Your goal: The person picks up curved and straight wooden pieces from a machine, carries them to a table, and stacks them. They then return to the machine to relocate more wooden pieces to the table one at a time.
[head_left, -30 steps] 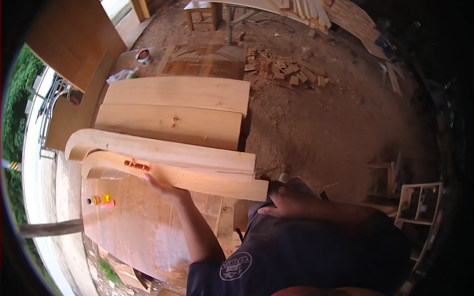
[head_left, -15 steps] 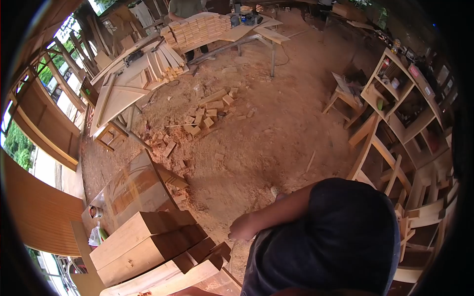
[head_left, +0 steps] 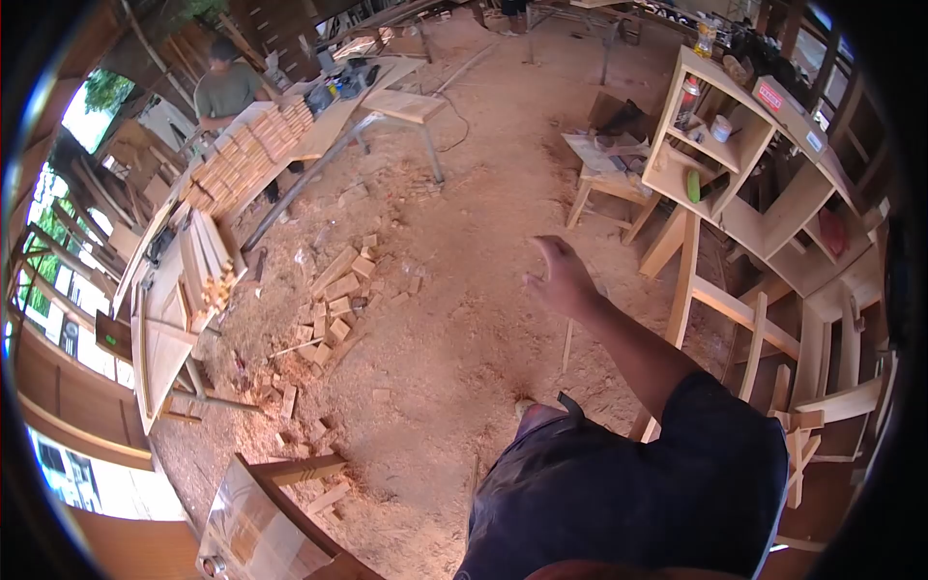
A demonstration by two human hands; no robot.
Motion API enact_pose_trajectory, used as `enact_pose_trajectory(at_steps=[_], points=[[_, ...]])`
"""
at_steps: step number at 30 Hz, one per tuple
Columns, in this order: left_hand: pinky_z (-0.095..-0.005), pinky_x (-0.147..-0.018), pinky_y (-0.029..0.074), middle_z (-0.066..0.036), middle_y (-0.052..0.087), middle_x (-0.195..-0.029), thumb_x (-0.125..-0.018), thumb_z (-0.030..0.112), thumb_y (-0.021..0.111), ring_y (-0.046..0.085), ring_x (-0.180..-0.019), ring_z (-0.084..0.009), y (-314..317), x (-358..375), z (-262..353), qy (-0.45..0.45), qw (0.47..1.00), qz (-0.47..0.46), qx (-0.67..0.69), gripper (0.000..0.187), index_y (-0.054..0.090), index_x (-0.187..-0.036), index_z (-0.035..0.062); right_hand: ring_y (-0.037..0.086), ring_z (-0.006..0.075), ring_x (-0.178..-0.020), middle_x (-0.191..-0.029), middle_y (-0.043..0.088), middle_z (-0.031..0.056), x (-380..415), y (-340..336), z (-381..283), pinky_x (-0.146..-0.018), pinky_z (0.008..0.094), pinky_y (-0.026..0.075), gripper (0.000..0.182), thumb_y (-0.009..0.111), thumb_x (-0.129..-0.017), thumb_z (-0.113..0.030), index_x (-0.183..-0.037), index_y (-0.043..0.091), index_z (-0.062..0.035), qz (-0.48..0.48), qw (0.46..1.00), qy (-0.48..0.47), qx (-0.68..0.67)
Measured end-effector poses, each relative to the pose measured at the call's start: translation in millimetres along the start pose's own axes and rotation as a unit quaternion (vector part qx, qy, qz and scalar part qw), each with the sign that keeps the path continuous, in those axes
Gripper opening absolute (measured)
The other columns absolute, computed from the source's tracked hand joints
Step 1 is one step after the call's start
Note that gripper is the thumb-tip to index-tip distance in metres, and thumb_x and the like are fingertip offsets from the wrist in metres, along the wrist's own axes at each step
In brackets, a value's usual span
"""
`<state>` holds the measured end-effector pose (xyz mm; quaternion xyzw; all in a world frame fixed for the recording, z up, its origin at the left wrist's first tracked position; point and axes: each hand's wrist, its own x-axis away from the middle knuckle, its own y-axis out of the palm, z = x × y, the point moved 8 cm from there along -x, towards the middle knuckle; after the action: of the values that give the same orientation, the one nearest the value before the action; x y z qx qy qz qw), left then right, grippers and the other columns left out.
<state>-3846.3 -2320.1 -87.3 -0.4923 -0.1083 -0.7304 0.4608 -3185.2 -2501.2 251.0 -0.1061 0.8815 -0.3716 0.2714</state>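
Note:
My right hand (head_left: pixel 558 277) reaches forward over the dusty floor, thumb and fingers apart, holding nothing. It is above the sawdust-covered ground, touching nothing that I can make out. Its bare forearm comes out of a dark short sleeve (head_left: pixel 691 401). Below it, near my body, a dark strap-like piece (head_left: pixel 570 406) sticks up. A thin wooden strip (head_left: pixel 567 346) lies on the floor under the forearm. My left hand is out of view.
Wooden shelving (head_left: pixel 720 155) and frames stand on the right, beside a small stool (head_left: pixel 604 174). Wood offcuts (head_left: pixel 338 302) are heaped at centre left. A person (head_left: pixel 227 92) stands behind a worktable with stacked wood pieces (head_left: pixel 251 155). A glossy panel (head_left: pixel 256 532) is at lower left.
My view has turned to the right, so the stacked timber at lower left is gone from sight. My right hand has moved up and forward, away from my body, and its fingers have spread.

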Motion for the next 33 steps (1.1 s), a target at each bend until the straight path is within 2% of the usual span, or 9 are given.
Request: enact_pose_trajectory(at_steps=[6, 11, 15, 19, 23, 25, 26, 30, 33], points=[[-0.0396, -0.073, 0.047, -0.008, 0.068, -0.112, -0.096, 0.029, 0.063, 0.063, -0.09, -0.0233, 50.5, -51.9, 82.0, -0.072, 0.993, -0.058, -0.067, 0.031, 0.059, -0.123, 0.0165, 0.059, 0.0287, -0.084, -0.097, 0.055, 0.0134, -111.6, -165.4, 4.4, -0.072, 0.0412, 0.05, 0.043, 0.083, -0.078, -0.011, -0.114, 0.06, -0.0042, 0.279, 0.955, -0.047, 0.084], [-0.0435, -0.07, 0.048, -0.005, 0.069, -0.105, -0.096, 0.029, 0.066, 0.065, -0.085, -0.0217, 110.6, -156.2, 260.5, 0.01, 0.981, -0.048, -0.19, 0.028, 0.061, -0.122, 0.0189, 0.058, 0.0252, -0.078, -0.095, 0.057, 0.0117, -164.8, -218.9, 32.1, -0.066, 0.038, 0.05, 0.05, 0.087, -0.074, -0.01, -0.116, 0.062, -0.0052, 0.393, 0.904, -0.112, 0.126], [-0.0303, -0.054, 0.051, -0.013, 0.071, -0.095, -0.095, 0.018, 0.069, 0.066, -0.072, -0.0197, 204.1, -230.6, 407.1, 0.105, 0.966, -0.068, -0.228, 0.024, 0.067, -0.117, 0.0064, 0.058, 0.0241, -0.075, -0.093, 0.059, 0.0113, -205.0, -227.6, 73.6, -0.065, 0.0369, 0.05, 0.05, 0.088, -0.074, -0.011, -0.117, 0.062, -0.0043, 0.418, 0.884, -0.082, 0.19], [-0.0373, -0.062, 0.058, -0.013, 0.074, -0.093, -0.093, 0.027, 0.073, 0.07, -0.075, -0.0215, 339.5, -290.1, 519.5, 0.122, 0.932, -0.102, -0.325, 0.03, 0.071, -0.117, 0.0079, 0.06, 0.0243, -0.076, -0.095, 0.061, 0.0108, -256.3, -219.7, 113.5, -0.064, 0.0348, 0.052, 0.051, 0.088, -0.073, -0.008, -0.117, 0.063, -0.0035, 0.396, 0.87, -0.051, 0.29], [-0.0405, -0.085, 0.058, -0.018, 0.076, -0.106, -0.086, 0.041, 0.077, 0.073, -0.097, -0.0287, 521.3, -342.2, 620.5, 0.209, 0.81, -0.15, -0.527, 0.042, 0.073, -0.115, 0.0102, 0.061, 0.0248, -0.078, -0.097, 0.061, 0.0112, -315.2, -218.7, 139.9, -0.065, 0.0358, 0.052, 0.051, 0.088, -0.072, -0.007, -0.116, 0.063, -0.0031, 0.416, 0.858, -0.041, 0.299], [-0.0412, -0.093, 0.055, -0.019, 0.075, -0.11, -0.086, 0.042, 0.076, 0.072, -0.105, -0.0312, 614.5, -237.1, 706.1, 0.367, 0.727, -0.164, -0.557, 0.045, 0.073, -0.117, 0.0094, 0.06, 0.025, -0.078, -0.097, 0.061, 0.0113, -346.5, -221.6, 161.2, -0.067, 0.0364, 0.052, 0.05, 0.087, -0.073, -0.007, -0.116, 0.064, -0.0032, 0.413, 0.857, -0.006, 0.307], [-0.0413, -0.093, 0.056, -0.019, 0.075, -0.11, -0.087, 0.041, 0.075, 0.072, -0.105, -0.0312, 663.7, -234.7, 725.4, 0.392, 0.73, -0.213, -0.518, 0.045, 0.072, -0.118, 0.009, 0.06, 0.025, -0.079, -0.097, 0.061, 0.0112, -360.4, -222.3, 174.9, -0.067, 0.0365, 0.052, 0.049, 0.087, -0.073, -0.007, -0.116, 0.064, -0.0032, 0.413, 0.854, 0.01, 0.317], [-0.0412, -0.092, 0.056, -0.019, 0.075, -0.11, -0.09, 0.039, 0.073, 0.072, -0.105, -0.0313, 811.3, -106.0, 819.9, 0.453, 0.692, -0.333, -0.454, 0.044, 0.07, -0.121, 0.0067, 0.059, 0.0251, -0.079, -0.094, 0.059, 0.0105, -427.1, -215.7, 233.0, -0.068, 0.0379, 0.051, 0.049, 0.087, -0.073, -0.007, -0.116, 0.064, -0.0034, 0.43, 0.841, 0.053, 0.325], [-0.041, -0.091, 0.056, -0.018, 0.075, -0.109, -0.09, 0.04, 0.073, 0.072, -0.105, -0.0319, 888.3, -101.1, 851.1, 0.455, 0.672, -0.353, -0.467, 0.043, 0.07, -0.121, 0.0096, 0.058, 0.0271, -0.078, -0.096, 0.062, 0.0124, -482.0, -197.9, 298.3, -0.068, 0.0388, 0.051, 0.05, 0.086, -0.073, -0.006, -0.117, 0.064, -0.0031, 0.427, 0.844, 0.058, 0.318]])
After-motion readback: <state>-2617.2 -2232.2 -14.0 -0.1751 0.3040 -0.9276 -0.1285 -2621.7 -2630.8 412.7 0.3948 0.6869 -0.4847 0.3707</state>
